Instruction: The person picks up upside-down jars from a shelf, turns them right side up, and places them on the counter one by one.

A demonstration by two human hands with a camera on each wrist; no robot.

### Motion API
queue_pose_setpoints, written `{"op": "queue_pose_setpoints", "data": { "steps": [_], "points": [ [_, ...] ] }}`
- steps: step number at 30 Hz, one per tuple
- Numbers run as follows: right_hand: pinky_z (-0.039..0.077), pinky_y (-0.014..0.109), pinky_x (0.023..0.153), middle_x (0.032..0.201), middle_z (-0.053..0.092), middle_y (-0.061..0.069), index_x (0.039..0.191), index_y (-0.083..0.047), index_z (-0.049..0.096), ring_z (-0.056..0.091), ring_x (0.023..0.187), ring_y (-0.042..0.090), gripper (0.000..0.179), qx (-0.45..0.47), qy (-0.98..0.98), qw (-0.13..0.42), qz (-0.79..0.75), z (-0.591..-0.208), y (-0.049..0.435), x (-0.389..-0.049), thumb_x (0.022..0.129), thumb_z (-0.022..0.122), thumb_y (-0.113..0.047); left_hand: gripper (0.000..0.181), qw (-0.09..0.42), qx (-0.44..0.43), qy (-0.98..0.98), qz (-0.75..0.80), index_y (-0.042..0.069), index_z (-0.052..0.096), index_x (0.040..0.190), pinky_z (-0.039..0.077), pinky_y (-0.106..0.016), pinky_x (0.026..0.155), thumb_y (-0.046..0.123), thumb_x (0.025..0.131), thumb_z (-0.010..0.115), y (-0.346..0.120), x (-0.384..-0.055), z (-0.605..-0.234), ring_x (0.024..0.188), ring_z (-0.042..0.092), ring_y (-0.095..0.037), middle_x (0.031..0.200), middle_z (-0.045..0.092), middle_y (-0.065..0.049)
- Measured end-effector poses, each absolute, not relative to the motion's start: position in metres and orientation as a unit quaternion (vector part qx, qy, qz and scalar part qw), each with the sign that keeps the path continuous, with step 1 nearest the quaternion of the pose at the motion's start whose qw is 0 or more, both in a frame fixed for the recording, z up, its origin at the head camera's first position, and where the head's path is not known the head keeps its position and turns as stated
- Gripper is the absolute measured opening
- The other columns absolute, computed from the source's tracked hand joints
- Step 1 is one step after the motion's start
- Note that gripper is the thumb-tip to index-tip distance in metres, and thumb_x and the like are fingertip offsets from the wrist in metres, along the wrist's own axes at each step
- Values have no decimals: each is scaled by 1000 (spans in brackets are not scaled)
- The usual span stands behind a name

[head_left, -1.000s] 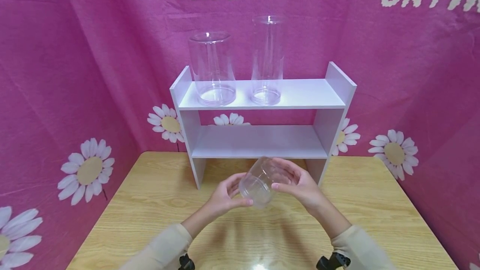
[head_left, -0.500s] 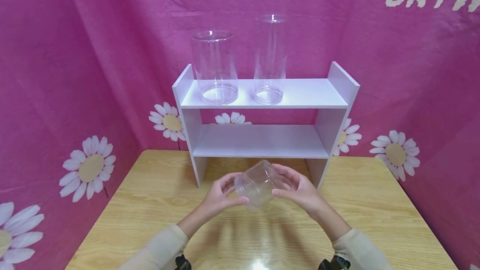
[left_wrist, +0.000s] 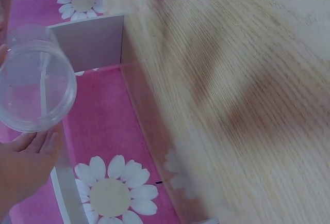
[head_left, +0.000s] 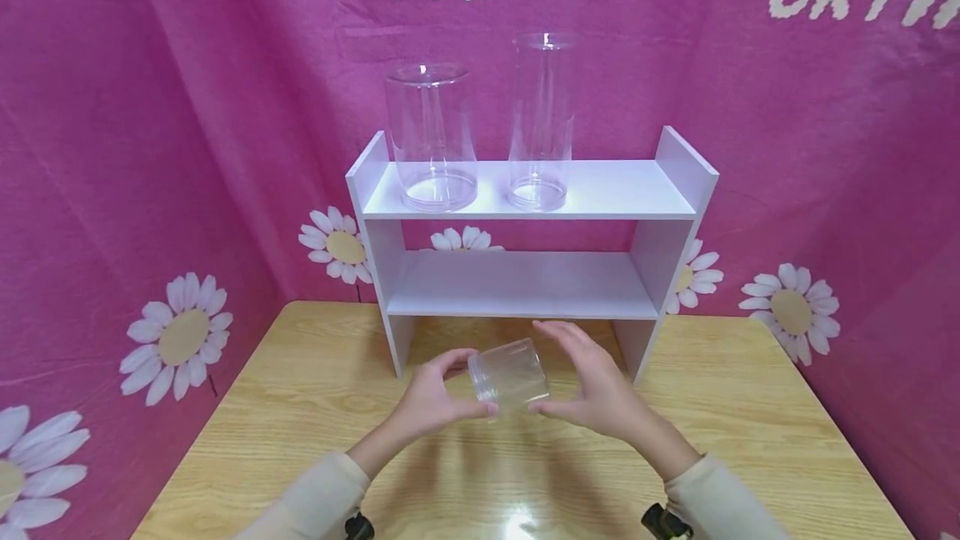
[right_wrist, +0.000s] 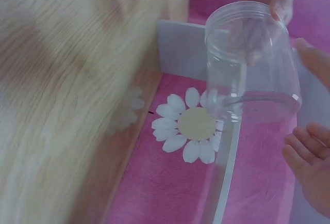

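Plastic jar (head_left: 513,373), see-through and empty, tilts in the left hand (head_left: 432,397).

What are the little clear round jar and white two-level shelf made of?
The small clear round jar: probably glossy plastic, maybe glass; it's transparent with shiny highlights. The white two-level shelf: perhaps coated board, smooth-looking; it's flat, straight-edged.

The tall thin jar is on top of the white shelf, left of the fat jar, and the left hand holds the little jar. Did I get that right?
Not quite: in the head view, the tall thin jar stands to the right of the fat jar. It is on top of the white shelf, and the left hand holds the little jar.
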State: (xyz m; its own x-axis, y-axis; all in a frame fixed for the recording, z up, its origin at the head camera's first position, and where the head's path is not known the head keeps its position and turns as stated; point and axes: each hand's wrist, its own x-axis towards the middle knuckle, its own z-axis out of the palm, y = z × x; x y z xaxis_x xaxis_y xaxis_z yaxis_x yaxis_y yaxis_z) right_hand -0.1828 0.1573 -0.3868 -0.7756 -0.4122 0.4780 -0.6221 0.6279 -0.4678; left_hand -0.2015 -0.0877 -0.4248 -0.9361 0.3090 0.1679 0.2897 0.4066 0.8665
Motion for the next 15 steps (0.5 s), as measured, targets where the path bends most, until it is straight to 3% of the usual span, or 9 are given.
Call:
{"op": "queue_pose_setpoints", "data": {
  "steps": [9, 15],
  "points": [
    [48, 39, 105, 136, 53, 9, 137, -5, 47, 53, 125, 25, 95, 348, -912, 171, 136, -399, 142, -178, 56, 93, -25, 83, -25, 225, 872, 433, 3, 56, 126, 53, -47, 95, 39, 60, 89, -82, -196, -426, 113, 62, -33, 122, 65, -12],
    [48, 38, 105, 129, 57, 10, 132, -3, 50, 55, 121, 25, 98, 358, -906, 208, 90, -410, 135, -176, 48, 95, -22, 82, -38, 240, 874, 421, 1, 56, 126, 54, -46, 92, 40, 61, 88, -79, -191, -427, 110, 63, -32, 120, 66, -11]
  ]
}}
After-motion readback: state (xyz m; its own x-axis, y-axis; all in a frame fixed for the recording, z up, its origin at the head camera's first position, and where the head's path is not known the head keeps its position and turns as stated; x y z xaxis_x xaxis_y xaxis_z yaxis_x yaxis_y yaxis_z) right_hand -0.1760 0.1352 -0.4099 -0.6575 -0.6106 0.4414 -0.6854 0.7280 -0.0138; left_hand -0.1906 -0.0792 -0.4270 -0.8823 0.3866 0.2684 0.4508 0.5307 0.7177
